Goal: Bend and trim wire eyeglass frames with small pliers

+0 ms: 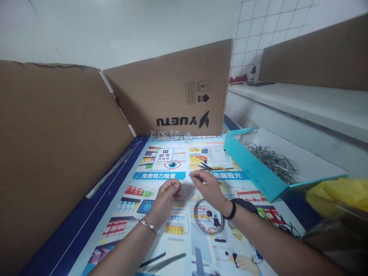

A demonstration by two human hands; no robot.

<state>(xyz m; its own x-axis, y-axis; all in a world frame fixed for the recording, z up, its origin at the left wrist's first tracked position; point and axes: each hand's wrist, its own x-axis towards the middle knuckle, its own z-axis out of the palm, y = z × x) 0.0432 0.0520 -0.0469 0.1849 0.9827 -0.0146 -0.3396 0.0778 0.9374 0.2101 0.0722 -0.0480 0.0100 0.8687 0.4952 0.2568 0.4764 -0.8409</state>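
My left hand (167, 198), a silver bangle at its wrist, is closed in a pinch on a thin wire (188, 189). This fine, bent wire spans the gap towards my right hand (209, 188), which wears a black band. The right fingertips are curled together, and what they hold is too small to make out. Just below the right hand lies a round ring (209, 216), like a roll of clear tape, flat on the printed sheet (178, 245). Beyond the right fingers rest pliers (211, 168) with yellow handles.
A teal box (255, 165) at the right holds many thin silver wire pieces (273, 161). Cardboard panels (172, 84) stand at the left and back. Clear, glinting pieces (169, 133) lie along the back panel's foot. Yellow material (330, 195) is at far right.
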